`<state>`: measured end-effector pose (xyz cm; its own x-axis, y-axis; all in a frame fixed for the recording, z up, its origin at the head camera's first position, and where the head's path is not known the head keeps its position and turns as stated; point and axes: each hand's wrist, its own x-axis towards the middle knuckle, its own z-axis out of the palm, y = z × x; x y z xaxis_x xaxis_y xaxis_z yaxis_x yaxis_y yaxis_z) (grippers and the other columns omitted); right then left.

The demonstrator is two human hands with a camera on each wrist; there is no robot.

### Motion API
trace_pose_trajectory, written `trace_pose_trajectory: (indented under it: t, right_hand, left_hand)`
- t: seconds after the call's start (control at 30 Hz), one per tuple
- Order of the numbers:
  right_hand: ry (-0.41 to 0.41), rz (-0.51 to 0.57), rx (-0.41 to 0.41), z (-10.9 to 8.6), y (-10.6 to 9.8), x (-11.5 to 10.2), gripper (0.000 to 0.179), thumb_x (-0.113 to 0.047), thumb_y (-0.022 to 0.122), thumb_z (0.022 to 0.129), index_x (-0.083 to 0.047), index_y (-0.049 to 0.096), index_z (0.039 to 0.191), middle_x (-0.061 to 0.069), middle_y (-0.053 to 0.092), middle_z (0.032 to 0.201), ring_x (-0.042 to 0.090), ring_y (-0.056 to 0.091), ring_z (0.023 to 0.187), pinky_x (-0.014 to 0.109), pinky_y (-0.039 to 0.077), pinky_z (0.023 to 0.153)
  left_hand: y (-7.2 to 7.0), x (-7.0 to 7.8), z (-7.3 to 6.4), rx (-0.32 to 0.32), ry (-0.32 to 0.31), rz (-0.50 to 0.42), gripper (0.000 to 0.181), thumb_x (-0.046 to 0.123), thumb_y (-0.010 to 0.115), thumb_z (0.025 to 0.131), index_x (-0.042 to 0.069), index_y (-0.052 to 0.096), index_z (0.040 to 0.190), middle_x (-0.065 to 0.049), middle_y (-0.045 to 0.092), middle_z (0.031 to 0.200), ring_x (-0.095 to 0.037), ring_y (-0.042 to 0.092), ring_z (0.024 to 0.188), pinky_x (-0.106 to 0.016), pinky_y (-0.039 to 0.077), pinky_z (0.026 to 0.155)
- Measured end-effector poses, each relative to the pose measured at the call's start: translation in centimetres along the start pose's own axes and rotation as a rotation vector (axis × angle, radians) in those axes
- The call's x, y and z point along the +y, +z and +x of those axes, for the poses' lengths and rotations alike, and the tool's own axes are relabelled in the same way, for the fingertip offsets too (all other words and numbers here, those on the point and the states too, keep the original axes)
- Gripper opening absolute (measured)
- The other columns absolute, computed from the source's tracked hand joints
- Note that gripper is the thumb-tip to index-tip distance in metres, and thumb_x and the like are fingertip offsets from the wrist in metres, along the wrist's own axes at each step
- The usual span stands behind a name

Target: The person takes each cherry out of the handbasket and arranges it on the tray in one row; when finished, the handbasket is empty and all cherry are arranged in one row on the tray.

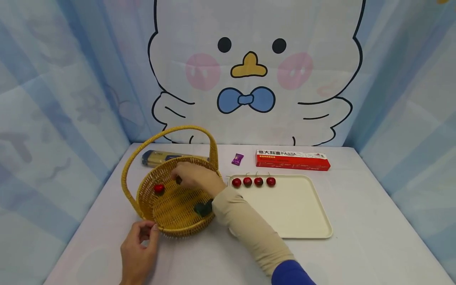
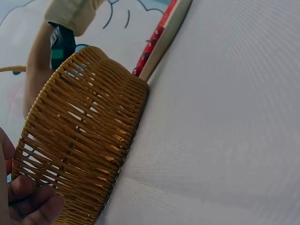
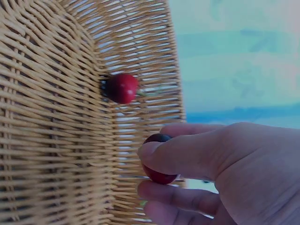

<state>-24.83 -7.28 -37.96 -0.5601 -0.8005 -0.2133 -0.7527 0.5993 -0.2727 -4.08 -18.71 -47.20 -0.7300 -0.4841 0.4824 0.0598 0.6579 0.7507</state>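
A yellow wicker basket point(image 1: 174, 211) with a tall handle stands at the left of the table. My left hand point(image 1: 139, 251) holds its near rim between thumb and fingers; in the left wrist view, curled fingers point(image 2: 40, 201) touch the woven side. Inside the basket, my right hand point(image 1: 194, 176) pinches a dark red cherry point(image 3: 161, 174) between thumb and fingers, close to the wall. Another cherry point(image 3: 123, 88) lies apart from it against the basket's wall. Several cherries point(image 1: 247, 181) line the back left edge of a cream tray point(image 1: 299, 209), right of the basket.
A red and white pasta box point(image 1: 292, 161) lies behind the tray. Near the back edge is a small purple wrapped candy point(image 1: 237, 159). A yellow pack point(image 1: 156, 158) lies behind the basket, partly hidden by it. Printed curtains point(image 1: 249, 126) enclose the table.
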Motion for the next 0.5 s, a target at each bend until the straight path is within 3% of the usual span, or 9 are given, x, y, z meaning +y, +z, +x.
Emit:
trace_pose_trajectory:
  t: [0.27, 0.5]
  right_hand:
    - [0.005, 0.03, 0.1, -2.6, -1.0, 0.5, 0.025, -0.02, 0.064, 0.099, -0.018, 0.065, 0.123, 0.001, 0.052, 0.121, 0.01, 0.054, 0.099, 0.024, 0.05, 0.09]
    - [0.008, 0.069, 0.189, -5.2, -1.0, 1.0, 0.028, -0.018, 0.059, 0.101, -0.016, 0.061, 0.129, 0.003, 0.052, 0.128, 0.011, 0.056, 0.102, 0.025, 0.051, 0.093]
  left_hand:
    - [0.1, -0.1, -0.1, -0.007, -0.027, 0.022, 0.01, -0.001, 0.068, 0.087, 0.002, 0.062, 0.095, -0.005, 0.064, 0.079, 0.008, 0.05, 0.071, -0.004, 0.044, 0.063]
    - [0.2, 0.0, 0.0, -0.003, -0.031, 0.029, 0.009, -0.001, 0.067, 0.088, 0.003, 0.062, 0.095, -0.006, 0.065, 0.08, 0.008, 0.049, 0.071, -0.004, 0.044, 0.063]
